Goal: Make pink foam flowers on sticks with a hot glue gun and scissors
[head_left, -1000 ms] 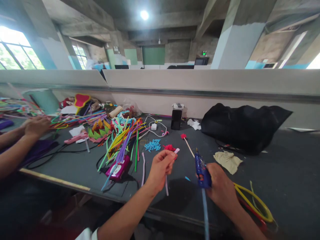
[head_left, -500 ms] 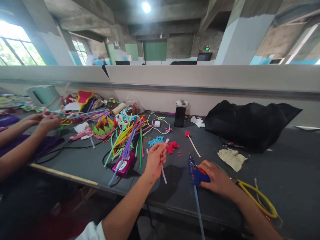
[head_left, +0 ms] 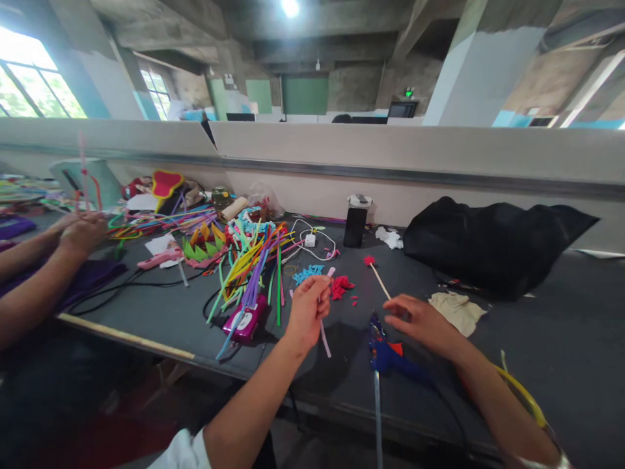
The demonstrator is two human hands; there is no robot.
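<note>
Pinching a lilac pipe cleaner [head_left: 325,341] between thumb and fingers of the left hand [head_left: 307,314]; showing above and below the fist, hidden within it. Holding the right hand [head_left: 417,321] with fingers parted and loosely curved, just beside a blue glue gun [head_left: 388,358] on the dark tabletop [head_left: 576,306]. Cannot tell whether touching the near end of the red-topped pale stick [head_left: 380,282]. Losing the clear glue stick [head_left: 377,417] past the bottom edge, and most of a yellow loop [head_left: 526,395] behind the right forearm [head_left: 502,397]. Seeing blue pieces [head_left: 303,273] partly behind the left hand, red pieces [head_left: 342,286] just right of them. Farther left, making out many-coloured pipe cleaners [head_left: 251,264] across a purple device [head_left: 247,320], hard to identify. Beyond, finding a white charger [head_left: 310,240], an upright black phone [head_left: 355,227], and to the right a beige cloth [head_left: 459,311] near a black bag [head_left: 488,247]. At far left, catching a co-worker's hands [head_left: 83,233], blurred.
</note>
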